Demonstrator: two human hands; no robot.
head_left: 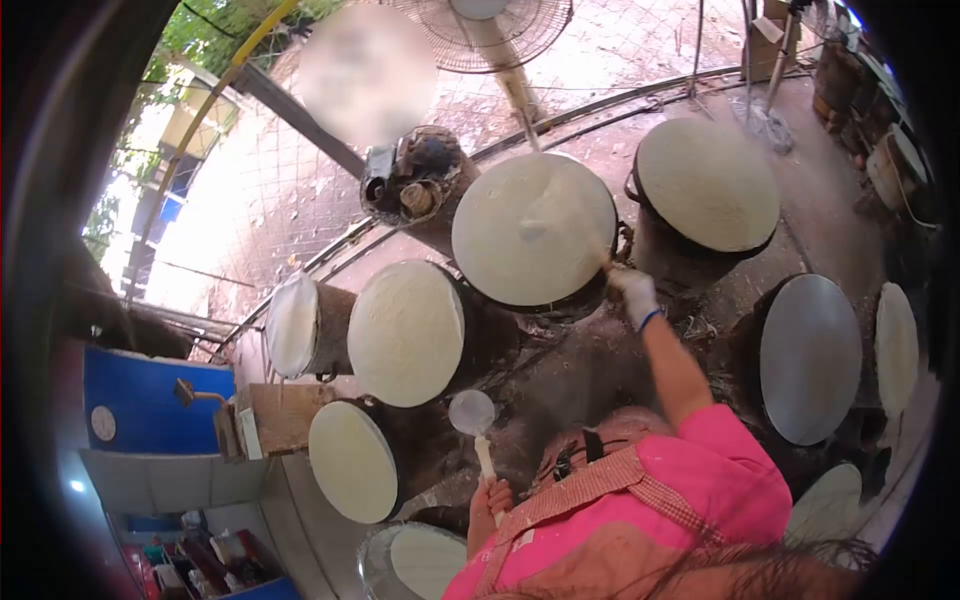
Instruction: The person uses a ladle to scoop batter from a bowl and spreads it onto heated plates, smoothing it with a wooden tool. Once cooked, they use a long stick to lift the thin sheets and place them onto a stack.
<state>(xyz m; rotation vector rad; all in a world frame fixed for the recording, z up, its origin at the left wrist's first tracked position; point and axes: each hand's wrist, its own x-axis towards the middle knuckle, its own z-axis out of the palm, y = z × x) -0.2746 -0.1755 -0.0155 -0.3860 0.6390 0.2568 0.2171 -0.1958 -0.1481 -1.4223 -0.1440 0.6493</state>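
Observation:
My right hand [635,293], pale-coated or gloved with a blue band at the wrist, is closed on a wooden-handled spreader [604,256]. The tool reaches over a large round griddle [500,275] covered with pale batter; motion blurs its shaft, and a greyish flat shape near the griddle's middle looks like its head. Lower down, my left hand [490,497] grips the pale handle of a ladle [471,411]. The ladle's round bowl points up and away from me, beside another griddle [352,462] that also bears a pale layer.
More coated griddles stand around me: one at left [407,335], one at upper right [708,185]. A bare grey griddle [811,360] is at right. A basin [425,560] of pale batter sits low. Beyond are a can of dark objects [420,185], a mesh fence and a fan [480,30].

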